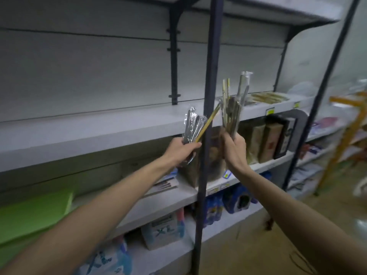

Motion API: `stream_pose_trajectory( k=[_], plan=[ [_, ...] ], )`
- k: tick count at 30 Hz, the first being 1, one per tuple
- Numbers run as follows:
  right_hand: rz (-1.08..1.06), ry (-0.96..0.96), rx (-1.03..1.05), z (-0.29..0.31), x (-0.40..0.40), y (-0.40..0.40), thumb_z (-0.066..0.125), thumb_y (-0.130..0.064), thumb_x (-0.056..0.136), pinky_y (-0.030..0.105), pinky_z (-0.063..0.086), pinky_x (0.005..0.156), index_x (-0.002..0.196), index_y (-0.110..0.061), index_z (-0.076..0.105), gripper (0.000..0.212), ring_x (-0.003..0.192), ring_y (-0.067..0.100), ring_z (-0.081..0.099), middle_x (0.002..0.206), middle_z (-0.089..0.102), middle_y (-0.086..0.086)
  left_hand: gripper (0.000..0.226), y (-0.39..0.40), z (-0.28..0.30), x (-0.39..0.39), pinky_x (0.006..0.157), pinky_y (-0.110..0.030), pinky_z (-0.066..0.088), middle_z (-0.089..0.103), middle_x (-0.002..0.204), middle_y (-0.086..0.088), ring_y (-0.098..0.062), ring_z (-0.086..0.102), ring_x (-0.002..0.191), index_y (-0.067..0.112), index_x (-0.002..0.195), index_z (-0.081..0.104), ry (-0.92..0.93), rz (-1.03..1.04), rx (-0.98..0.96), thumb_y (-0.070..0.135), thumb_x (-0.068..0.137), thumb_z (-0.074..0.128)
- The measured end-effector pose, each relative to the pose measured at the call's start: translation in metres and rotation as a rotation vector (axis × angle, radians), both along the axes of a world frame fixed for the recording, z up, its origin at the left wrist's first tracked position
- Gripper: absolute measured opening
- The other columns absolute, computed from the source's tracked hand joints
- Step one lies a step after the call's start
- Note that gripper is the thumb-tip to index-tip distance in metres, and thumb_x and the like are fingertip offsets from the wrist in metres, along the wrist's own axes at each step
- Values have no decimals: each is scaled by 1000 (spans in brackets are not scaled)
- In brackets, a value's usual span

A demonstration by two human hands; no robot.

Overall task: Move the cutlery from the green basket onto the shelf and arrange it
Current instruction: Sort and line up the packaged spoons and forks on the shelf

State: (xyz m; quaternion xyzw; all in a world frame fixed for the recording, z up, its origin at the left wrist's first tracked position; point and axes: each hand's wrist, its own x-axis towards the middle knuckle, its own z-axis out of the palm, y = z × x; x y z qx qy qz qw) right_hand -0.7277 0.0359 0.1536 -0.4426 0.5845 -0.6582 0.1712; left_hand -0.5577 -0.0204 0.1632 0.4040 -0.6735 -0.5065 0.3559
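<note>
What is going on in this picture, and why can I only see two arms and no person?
The camera sits on the person's head and looks forward and down, so you see only their own arms reaching out. There is just this one picture. The left hand holds a shiny wrapped pack of metal cutlery and a thin yellowish stick. The right hand holds a bunch of wrapped wooden sticks standing upright. Both are raised in front of a grey shop shelf. Farther right on that shelf lie some packs already. A dark pole of the shelf frame stands between the hands.
</note>
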Motion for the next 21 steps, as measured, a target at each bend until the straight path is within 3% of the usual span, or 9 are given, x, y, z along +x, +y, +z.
stream_pose_trajectory(
  k=[4,8,11,17,21],
  plan=[
    [54,-71,90,40,-69,-39,54,-36,101,24,40,47,81,-13,59,30,49,12,50,59,54,0,16,-40,33,-90,39,-18,36,59,61,-4,-13,50,40,15,81,62,98,-75,97,23,93,69],
    [171,-117,276,77,-147,-83,51,-37,102,27,35,48,104,-5,60,34,50,14,47,60,50,1,22,-102,57,-170,44,-21,44,64,77,-3,-12,59,57,11,97,67,73,-137,161,30,90,73],
    [175,-100,335,101,-209,-122,52,-38,101,28,36,49,102,-7,60,32,50,15,49,62,52,1,32,-144,73,-219,53,-27,48,66,87,-6,-16,61,70,10,110,69,58,-155,160,33,88,75],
    [133,-93,332,126,-305,-177,54,-37,101,25,41,48,91,-13,57,26,52,15,52,69,56,3,13,-202,101,-309,43,-22,47,64,63,-6,-13,57,49,0,106,66,222,-113,156,8,95,66],
    [135,-82,377,135,-356,-212,54,-37,102,24,44,45,93,-14,57,25,52,15,55,70,58,4,8,-237,103,-353,45,-24,53,66,69,-11,-15,62,48,-2,98,66,242,-74,240,5,94,67]
  ],
)
